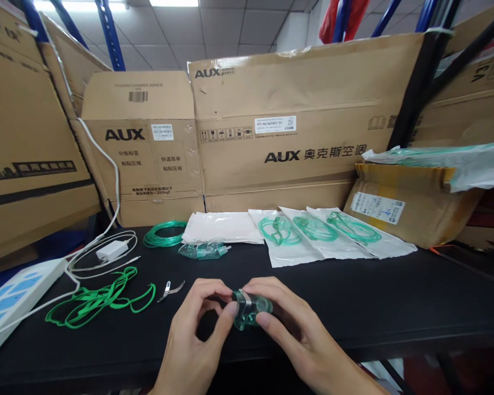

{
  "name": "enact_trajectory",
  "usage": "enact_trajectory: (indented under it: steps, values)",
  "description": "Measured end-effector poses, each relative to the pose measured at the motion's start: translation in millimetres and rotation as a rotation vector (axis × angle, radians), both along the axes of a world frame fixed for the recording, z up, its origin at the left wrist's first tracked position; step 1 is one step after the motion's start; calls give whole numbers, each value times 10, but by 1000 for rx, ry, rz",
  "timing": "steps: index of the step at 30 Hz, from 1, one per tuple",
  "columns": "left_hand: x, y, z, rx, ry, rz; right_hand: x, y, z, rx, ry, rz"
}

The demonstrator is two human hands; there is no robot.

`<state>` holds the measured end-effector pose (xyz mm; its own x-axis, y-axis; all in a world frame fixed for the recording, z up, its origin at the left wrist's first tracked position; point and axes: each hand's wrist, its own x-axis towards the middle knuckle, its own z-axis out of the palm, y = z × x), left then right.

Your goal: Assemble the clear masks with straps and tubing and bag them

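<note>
My left hand (203, 323) and my right hand (290, 323) hold a small green clear plastic mask (251, 311) between them, above the front of the black table. A silvery metal strip (246, 302) crosses the mask near my left fingertips. Thumbs and fingers of both hands pinch it from either side, covering its ends. On the table to the left of my hands lie a few thin curved metal strips (170, 291). Past them is a loose tangle of green elastic straps (102, 296). Farther back rests a clear green plastic mask (203, 250) with a pale tip.
Coiled green tubing (164, 235) and white pouches (224, 227) lie behind. Several packets with tubing (280, 233) fan out to the right. A power strip (20, 299), white cable and adapter (112, 250) occupy the left. Large cartons (304, 126) wall the back; a taped box (411, 206) stands right.
</note>
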<state>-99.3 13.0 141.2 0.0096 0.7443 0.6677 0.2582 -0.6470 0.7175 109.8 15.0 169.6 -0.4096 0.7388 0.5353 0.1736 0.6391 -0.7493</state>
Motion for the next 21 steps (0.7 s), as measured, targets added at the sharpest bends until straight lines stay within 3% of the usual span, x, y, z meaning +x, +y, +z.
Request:
enact_trajectory:
  steps: [8, 21]
  values:
    - [3, -4, 13, 93, 107, 89, 5, -20, 0, -73, 7, 42]
    - [21, 1, 87, 157, 169, 44, 18, -40, 37, -144, -46, 88]
